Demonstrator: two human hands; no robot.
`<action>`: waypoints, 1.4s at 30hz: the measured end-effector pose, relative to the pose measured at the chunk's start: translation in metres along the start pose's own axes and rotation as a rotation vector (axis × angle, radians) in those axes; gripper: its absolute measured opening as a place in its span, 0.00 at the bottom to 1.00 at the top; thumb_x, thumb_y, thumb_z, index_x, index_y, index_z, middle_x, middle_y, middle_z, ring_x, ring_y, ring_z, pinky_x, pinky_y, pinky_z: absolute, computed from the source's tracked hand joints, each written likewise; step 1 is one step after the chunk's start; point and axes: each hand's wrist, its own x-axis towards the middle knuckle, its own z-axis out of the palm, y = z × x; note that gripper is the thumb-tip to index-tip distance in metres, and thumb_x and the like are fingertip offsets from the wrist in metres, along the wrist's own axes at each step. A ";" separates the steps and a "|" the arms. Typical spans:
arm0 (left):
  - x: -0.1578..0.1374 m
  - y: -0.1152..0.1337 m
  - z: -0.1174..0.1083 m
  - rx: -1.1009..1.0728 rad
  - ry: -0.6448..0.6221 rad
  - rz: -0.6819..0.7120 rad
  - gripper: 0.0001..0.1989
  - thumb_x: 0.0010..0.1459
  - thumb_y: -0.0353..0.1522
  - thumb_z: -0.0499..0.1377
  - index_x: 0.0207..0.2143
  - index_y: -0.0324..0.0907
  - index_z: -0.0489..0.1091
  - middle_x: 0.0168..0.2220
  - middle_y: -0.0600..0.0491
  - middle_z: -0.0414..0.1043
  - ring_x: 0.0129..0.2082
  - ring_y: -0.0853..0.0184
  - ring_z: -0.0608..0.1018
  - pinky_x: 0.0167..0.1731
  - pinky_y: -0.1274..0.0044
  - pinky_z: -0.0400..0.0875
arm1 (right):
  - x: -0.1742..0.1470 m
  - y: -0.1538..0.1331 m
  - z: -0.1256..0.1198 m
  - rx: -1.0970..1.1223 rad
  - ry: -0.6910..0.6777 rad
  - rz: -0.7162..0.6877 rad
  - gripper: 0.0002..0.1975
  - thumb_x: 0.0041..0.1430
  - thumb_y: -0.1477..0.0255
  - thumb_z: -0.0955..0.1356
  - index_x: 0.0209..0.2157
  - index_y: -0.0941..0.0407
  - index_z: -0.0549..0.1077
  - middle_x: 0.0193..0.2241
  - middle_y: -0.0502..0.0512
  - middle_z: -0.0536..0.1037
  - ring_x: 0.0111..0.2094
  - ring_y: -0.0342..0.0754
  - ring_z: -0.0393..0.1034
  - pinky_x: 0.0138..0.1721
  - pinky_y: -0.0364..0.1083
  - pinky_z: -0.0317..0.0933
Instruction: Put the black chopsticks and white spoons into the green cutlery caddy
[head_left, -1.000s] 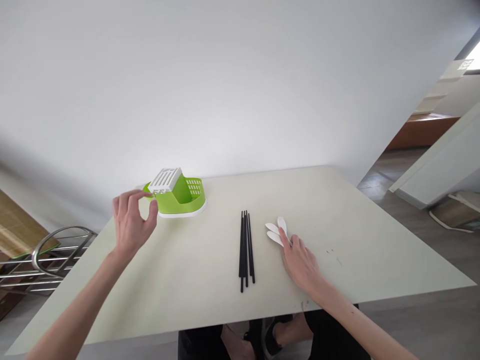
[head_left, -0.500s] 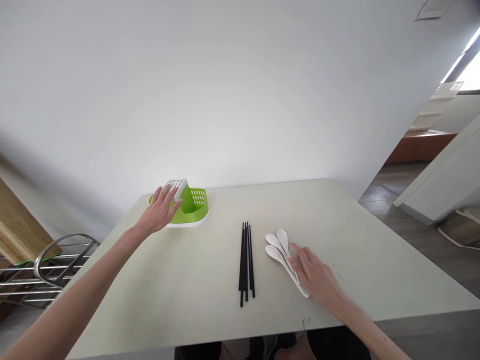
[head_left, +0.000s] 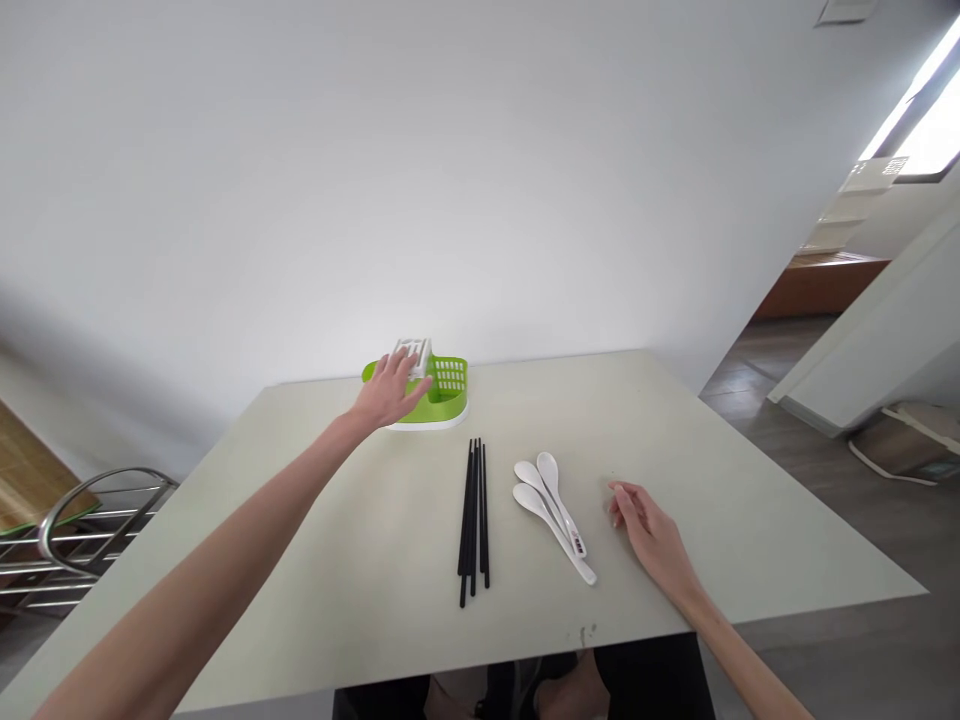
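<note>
My left hand (head_left: 391, 392) lies over the front of a green and white utensil caddy (head_left: 448, 405) near the back of the table. Its fingers reach across the white slotted top (head_left: 417, 350), with the thumb out to the right; the hand hides part of the caddy. My right hand (head_left: 654, 535) rests by the table's right side with loosely bent fingers and nothing in it, apart from three white spoons (head_left: 556, 515). The spoons fan out with their bowls toward the wall. Left of them lie several black chopsticks (head_left: 472, 520), roughly side by side.
The pale table (head_left: 337, 600) meets a plain wall (head_left: 480, 200) at the back. To the left stands a metal rack (head_left: 97, 535) with a wooden board (head_left: 34, 470). A bin-like object (head_left: 907, 440) sits on the floor at right.
The caddy has slid right along the back of the table together with my left hand. My right hand has moved away from the spoons to the right. The view has shifted slightly.
</note>
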 end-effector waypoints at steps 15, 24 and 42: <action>0.026 0.112 0.010 0.071 -0.217 0.308 0.37 0.71 0.53 0.46 0.77 0.56 0.42 0.79 0.42 0.36 0.52 0.50 0.81 0.55 0.57 0.71 | 0.003 -0.001 -0.002 0.049 0.049 -0.011 0.30 0.70 0.43 0.59 0.47 0.54 0.73 0.30 0.54 0.79 0.31 0.50 0.74 0.38 0.48 0.68; -0.093 0.060 0.039 -0.251 -0.048 0.052 0.21 0.71 0.45 0.48 0.56 0.43 0.67 0.49 0.44 0.74 0.35 0.61 0.80 0.39 0.66 0.75 | 0.002 0.008 -0.002 0.044 0.033 -0.008 0.30 0.70 0.43 0.60 0.49 0.55 0.73 0.32 0.55 0.80 0.31 0.50 0.75 0.37 0.48 0.69; -0.160 0.077 0.096 -0.158 -0.267 -0.166 0.11 0.70 0.43 0.53 0.39 0.47 0.67 0.46 0.48 0.76 0.40 0.58 0.82 0.37 0.68 0.69 | 0.001 0.008 -0.005 0.024 0.044 0.018 0.28 0.70 0.45 0.61 0.50 0.55 0.72 0.33 0.54 0.79 0.32 0.49 0.74 0.39 0.48 0.68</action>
